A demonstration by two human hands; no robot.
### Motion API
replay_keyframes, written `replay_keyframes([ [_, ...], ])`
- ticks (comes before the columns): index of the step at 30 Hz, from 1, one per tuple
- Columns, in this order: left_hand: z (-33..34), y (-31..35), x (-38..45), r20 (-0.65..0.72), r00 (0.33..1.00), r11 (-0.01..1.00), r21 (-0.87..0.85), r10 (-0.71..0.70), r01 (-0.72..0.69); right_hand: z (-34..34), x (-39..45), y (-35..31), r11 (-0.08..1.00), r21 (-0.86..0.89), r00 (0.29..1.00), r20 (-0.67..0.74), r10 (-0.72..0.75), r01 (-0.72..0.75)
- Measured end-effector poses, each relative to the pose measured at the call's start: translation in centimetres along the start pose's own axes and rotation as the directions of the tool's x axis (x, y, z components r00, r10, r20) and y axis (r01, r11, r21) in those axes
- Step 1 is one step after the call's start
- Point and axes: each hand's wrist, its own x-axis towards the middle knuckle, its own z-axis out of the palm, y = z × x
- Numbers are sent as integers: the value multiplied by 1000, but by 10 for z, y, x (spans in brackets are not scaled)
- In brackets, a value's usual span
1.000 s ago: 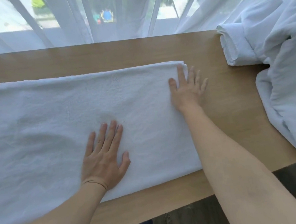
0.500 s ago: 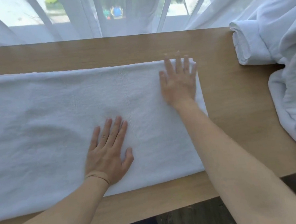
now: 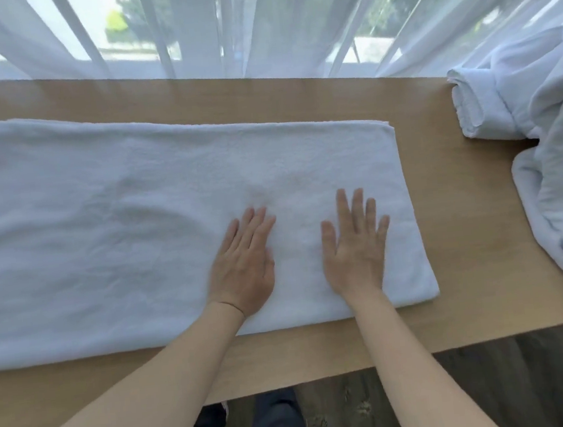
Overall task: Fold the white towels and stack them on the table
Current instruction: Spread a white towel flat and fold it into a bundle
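Both hands [image 3: 298, 256] flat on folded white towel [image 3: 120, 229], table [image 3: 464, 230].

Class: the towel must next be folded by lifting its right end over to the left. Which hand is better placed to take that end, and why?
Probably the right hand. It lies flat on the towel nearer the right end, while the left hand lies flat further in, placed to pin the cloth at the fold line.
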Motion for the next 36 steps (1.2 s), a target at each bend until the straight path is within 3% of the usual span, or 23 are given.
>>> replay_keyframes([
  [3,-15,-18,-17,-75,997,997,-76,20,-26,29,-42,-61,986,67,983,99,-157,150],
  [7,-44,-78,-49,26,998,984,169,-57,52,59,-57,-124,982,120,980,116,-161,147],
  [11,-66,-121,-52,95,989,957,280,-110,80,80,-50,-164,982,5,977,103,-189,189],
  [16,-79,-149,-21,147,985,944,329,-91,38,88,-51,-163,984,-50,986,15,-169,169],
  [32,-112,-207,106,61,936,876,378,-347,300,92,-47,-165,982,-86,984,-47,-171,167],
  [34,-104,-184,95,78,956,922,297,-283,248,91,-46,-165,983,-83,984,-57,-166,161],
  [36,-90,-155,55,135,982,965,247,-128,92,91,-46,-164,983,-83,984,-64,-167,162],
])
